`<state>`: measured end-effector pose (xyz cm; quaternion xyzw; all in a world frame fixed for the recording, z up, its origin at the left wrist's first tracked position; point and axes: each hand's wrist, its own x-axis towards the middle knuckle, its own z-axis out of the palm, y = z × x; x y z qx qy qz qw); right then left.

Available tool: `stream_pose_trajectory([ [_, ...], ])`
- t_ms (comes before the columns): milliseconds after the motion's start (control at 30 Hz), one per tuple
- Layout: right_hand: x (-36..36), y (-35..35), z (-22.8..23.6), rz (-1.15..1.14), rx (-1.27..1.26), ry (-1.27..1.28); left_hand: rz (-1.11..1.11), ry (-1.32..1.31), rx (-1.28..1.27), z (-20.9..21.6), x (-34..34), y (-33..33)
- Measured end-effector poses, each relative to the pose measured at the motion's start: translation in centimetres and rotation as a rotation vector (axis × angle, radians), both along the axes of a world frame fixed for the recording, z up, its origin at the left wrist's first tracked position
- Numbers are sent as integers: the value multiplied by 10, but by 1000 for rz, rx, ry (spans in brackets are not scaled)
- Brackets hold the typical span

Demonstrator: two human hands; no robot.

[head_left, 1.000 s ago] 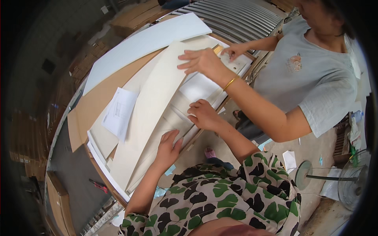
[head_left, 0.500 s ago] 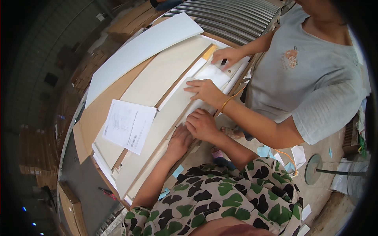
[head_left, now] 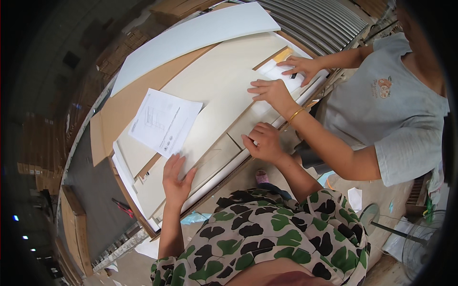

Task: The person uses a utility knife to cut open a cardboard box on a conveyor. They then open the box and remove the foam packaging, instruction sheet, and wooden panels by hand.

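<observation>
Pale flat panels [head_left: 217,112] lie side by side in a shallow cardboard carton. My left hand [head_left: 178,180] rests on the panel nearest me, its fingers spread, just below the printed instruction sheet [head_left: 164,121]. Beside a narrow panel piece at the carton's near edge, my right hand [head_left: 265,142] is closed, its fingers curled. What it may hold is hidden. Across from me, a co-worker's one hand [head_left: 274,95] lies over the panels. The co-worker's other hand [head_left: 303,69], with a small black thing by it, reaches over white foam [head_left: 274,70].
A long white board [head_left: 195,43] and a brown cardboard sheet [head_left: 102,138] lie along the far side. Behind is a roller conveyor [head_left: 315,24]. Red-handled pliers or scissors [head_left: 124,208] and a long carton [head_left: 76,229] sit at left; a fan [head_left: 420,248] stands at right.
My left hand has moved left, away from my right hand, and opened out on the panel. My right hand has shifted right and curled. The near panel appears moved inward, showing narrow pieces beneath.
</observation>
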<state>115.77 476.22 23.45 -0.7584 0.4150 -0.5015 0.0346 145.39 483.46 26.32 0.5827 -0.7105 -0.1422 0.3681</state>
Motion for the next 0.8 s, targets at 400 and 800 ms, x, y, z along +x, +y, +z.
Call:
stream_pose_trajectory([
  [400, -2, 0, 3, -52, 87, 112, 131, -189, -196, -1, 10, 16],
  [800, 1, 5, 2, -42, 388, 356, -304, -10, -168, 3, -43, 16],
])
